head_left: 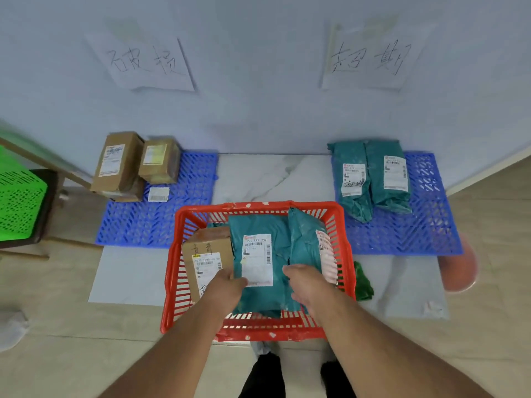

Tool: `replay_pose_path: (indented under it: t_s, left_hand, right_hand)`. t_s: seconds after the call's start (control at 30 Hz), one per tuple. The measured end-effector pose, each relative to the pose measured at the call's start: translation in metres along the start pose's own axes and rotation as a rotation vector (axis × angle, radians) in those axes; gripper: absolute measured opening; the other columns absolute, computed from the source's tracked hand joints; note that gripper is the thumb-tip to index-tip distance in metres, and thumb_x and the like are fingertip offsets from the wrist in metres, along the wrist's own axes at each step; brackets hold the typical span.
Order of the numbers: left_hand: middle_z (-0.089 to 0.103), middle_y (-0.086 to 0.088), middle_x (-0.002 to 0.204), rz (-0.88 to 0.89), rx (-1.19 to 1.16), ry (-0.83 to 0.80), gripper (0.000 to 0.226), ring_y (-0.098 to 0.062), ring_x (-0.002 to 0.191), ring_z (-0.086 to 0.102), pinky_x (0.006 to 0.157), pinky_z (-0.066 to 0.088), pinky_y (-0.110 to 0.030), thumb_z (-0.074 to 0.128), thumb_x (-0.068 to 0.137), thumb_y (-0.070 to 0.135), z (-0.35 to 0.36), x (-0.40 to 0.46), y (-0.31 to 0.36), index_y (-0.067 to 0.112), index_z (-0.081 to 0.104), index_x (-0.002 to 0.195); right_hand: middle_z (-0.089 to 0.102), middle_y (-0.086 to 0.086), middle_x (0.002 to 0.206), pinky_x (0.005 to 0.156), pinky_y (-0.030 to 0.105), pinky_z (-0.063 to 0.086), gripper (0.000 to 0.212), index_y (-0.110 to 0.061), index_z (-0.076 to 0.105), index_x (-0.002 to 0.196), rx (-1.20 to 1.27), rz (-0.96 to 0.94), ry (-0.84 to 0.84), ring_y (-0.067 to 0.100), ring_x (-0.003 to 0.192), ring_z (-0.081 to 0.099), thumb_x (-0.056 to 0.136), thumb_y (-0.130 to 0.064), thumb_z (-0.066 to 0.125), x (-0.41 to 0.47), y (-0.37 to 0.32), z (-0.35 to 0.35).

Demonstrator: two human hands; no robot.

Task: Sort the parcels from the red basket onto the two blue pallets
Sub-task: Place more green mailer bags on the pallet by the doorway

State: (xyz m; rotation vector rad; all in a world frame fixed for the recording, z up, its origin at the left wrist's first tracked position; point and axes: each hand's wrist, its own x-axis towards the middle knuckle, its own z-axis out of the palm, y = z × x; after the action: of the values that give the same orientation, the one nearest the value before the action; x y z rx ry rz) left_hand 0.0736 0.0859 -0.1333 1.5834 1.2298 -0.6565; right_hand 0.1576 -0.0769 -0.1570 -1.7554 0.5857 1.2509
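Observation:
The red basket [343,254] sits on the floor in front of me. Inside lie a teal mailer bag with a white label [258,245], a second teal bag [307,239] leaning on the right wall, and a brown cardboard box [205,251] at the left. My left hand [227,285] grips the middle bag's left edge beside the box. My right hand [310,285] grips the same bag's right side. The left blue pallet [184,202] carries several brown boxes [117,165]. The right blue pallet [425,219] carries two teal bags [373,179].
Paper signs with handwriting hang on the wall above each pallet [146,61] [370,56]. A green crate [20,202] rests on a wooden stand at the left. A small green item [363,282] lies right of the basket, and an orange round object [459,268] beyond it.

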Motion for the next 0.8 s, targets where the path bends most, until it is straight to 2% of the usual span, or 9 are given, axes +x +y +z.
replay_pose_path:
  t_s: [0.1,0.13,0.2,0.27,0.37,0.47,0.57,0.73,0.8]
  left_hand:
    - [0.071,-0.004,0.128,-0.041,-0.086,-0.119,0.043,-0.027,0.113,0.068,0.103,0.054,-0.051,0.069,0.081,0.030,-0.003,0.037,-0.019,0.022,0.067,0.122]
    - [0.072,-0.005,0.126,-0.057,-0.152,-0.155,0.041,-0.027,0.111,0.070,0.102,0.055,-0.051,0.070,0.079,0.027,-0.003,0.040,-0.020,0.022,0.068,0.120]
    - [0.074,-0.006,0.124,-0.085,-0.285,-0.209,0.033,-0.026,0.112,0.071,0.094,0.060,-0.043,0.067,0.089,0.017,-0.007,0.026,-0.008,0.020,0.068,0.122]
    - [0.073,-0.004,0.125,-0.088,-0.371,-0.248,0.032,-0.023,0.115,0.069,0.083,0.060,-0.035,0.062,0.097,0.012,-0.008,0.017,-0.001,0.019,0.065,0.128]
    - [0.075,-0.004,0.121,-0.068,-0.403,-0.268,0.029,-0.022,0.112,0.070,0.084,0.062,-0.039,0.057,0.101,0.010,-0.012,0.011,0.005,0.020,0.064,0.128]
    - [0.078,-0.005,0.116,-0.035,-0.422,-0.280,0.033,-0.023,0.109,0.073,0.090,0.063,-0.045,0.056,0.102,0.009,-0.021,-0.001,0.011,0.022,0.064,0.131]
    - [0.078,-0.004,0.116,0.024,-0.437,-0.268,0.033,-0.024,0.108,0.074,0.084,0.065,-0.043,0.055,0.103,0.009,-0.030,-0.019,0.018,0.022,0.065,0.131]
    - [0.078,0.001,0.114,0.189,-0.402,-0.221,0.029,-0.018,0.101,0.075,0.065,0.063,-0.032,0.053,0.104,0.006,-0.028,-0.063,0.050,0.025,0.067,0.120]
    - [0.079,0.000,0.113,0.252,-0.388,-0.201,0.027,-0.019,0.102,0.075,0.068,0.064,-0.034,0.053,0.104,0.006,-0.018,-0.078,0.064,0.023,0.069,0.118]
  right_hand:
    - [0.072,0.020,0.119,0.106,0.051,0.057,0.015,-0.014,0.069,0.108,0.077,0.059,0.011,0.033,0.113,0.070,0.101,-0.025,0.061,0.009,0.005,0.012]
    - [0.071,0.015,0.121,0.102,0.048,0.059,0.013,-0.013,0.067,0.107,0.110,0.060,0.004,0.029,0.112,0.069,0.101,-0.023,0.062,0.009,0.006,0.016]
    - [0.070,0.006,0.127,0.093,0.041,0.062,0.021,-0.018,0.067,0.119,0.157,0.073,-0.003,0.024,0.114,0.067,0.100,-0.025,0.062,0.009,0.010,0.023]
    - [0.070,-0.001,0.123,0.090,0.037,0.061,0.022,-0.026,0.066,0.122,0.147,0.066,0.004,0.022,0.113,0.066,0.102,-0.027,0.058,0.006,0.009,0.027]
    - [0.072,-0.003,0.122,0.085,0.034,0.060,0.025,-0.029,0.067,0.125,0.090,0.023,0.014,0.019,0.110,0.067,0.104,-0.028,0.053,-0.002,0.003,0.028]
    - [0.074,-0.003,0.122,0.089,0.036,0.062,0.025,-0.027,0.069,0.124,0.045,-0.028,0.022,0.019,0.109,0.069,0.105,-0.025,0.054,-0.017,-0.007,0.024]
    - [0.073,-0.002,0.125,0.087,0.034,0.061,0.026,-0.025,0.068,0.128,0.042,-0.090,0.021,0.019,0.113,0.068,0.105,-0.025,0.057,-0.040,-0.017,0.015]
    - [0.076,-0.006,0.121,0.068,0.025,0.056,0.020,-0.028,0.071,0.122,0.129,-0.238,0.003,0.011,0.101,0.072,0.105,-0.029,0.061,-0.082,-0.032,-0.013]
    - [0.075,-0.009,0.122,0.070,0.027,0.057,0.020,-0.030,0.071,0.117,0.181,-0.279,0.015,0.013,0.104,0.072,0.103,-0.039,0.061,-0.097,-0.036,-0.032]
